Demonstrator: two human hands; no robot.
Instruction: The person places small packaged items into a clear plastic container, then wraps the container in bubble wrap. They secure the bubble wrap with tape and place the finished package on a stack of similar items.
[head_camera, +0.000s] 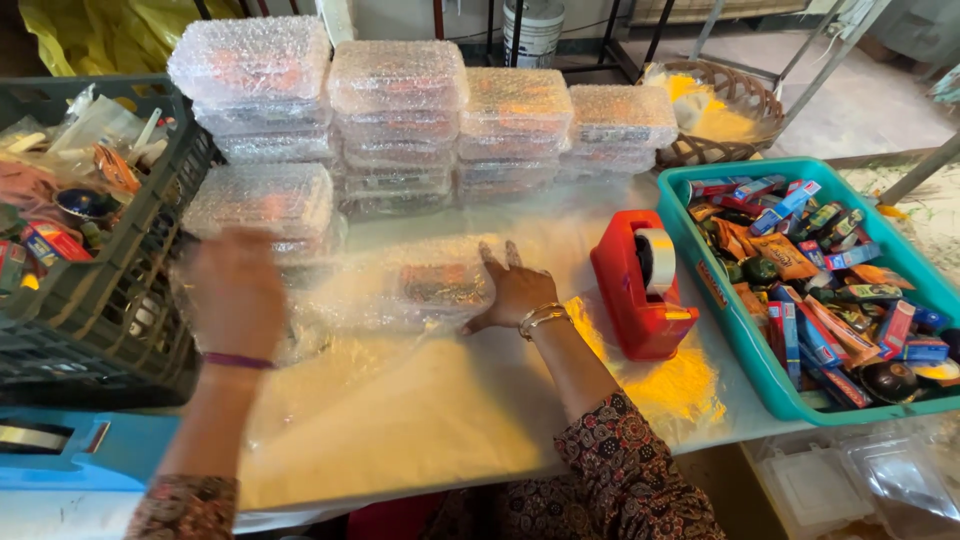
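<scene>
Head view, packing table (420, 420) covered w/ pale plastic sheeting. A clear box (440, 283) w/ dark, colourful contents is seen near the table's centre, partly wrapped in a bubble-wrap sheet (330, 300). The right hand (515, 290) is laid flat beside the box at its right end, fingers spread apart, nothing gripped; gold bangles are worn at the wrist. The left hand (238, 290) is raised over the sheet's left part, blurred; whether it is open or closed on the wrap cannot be told. A purple band is worn at that wrist.

Along the table's far edge, four stacks of bubble-wrapped boxes (420, 120) are ranged side by side, tallest at left, lowest at right; a shorter fifth stack (262, 200) is set in front of the left one.

At the table's right edge, a red tape dispenser (640, 290) w/ a pale roll is placed just beside a teal tray (745, 335) filled w/ small red, blue and orange packets and dark round items. A dark crate (110, 310) of mixed packets is seen at the left edge; a blue dispenser (80, 450) at the near left corner. A wicker basket (735, 100) is placed beyond the far right corner; clear lids (850, 480) below the tray.
</scene>
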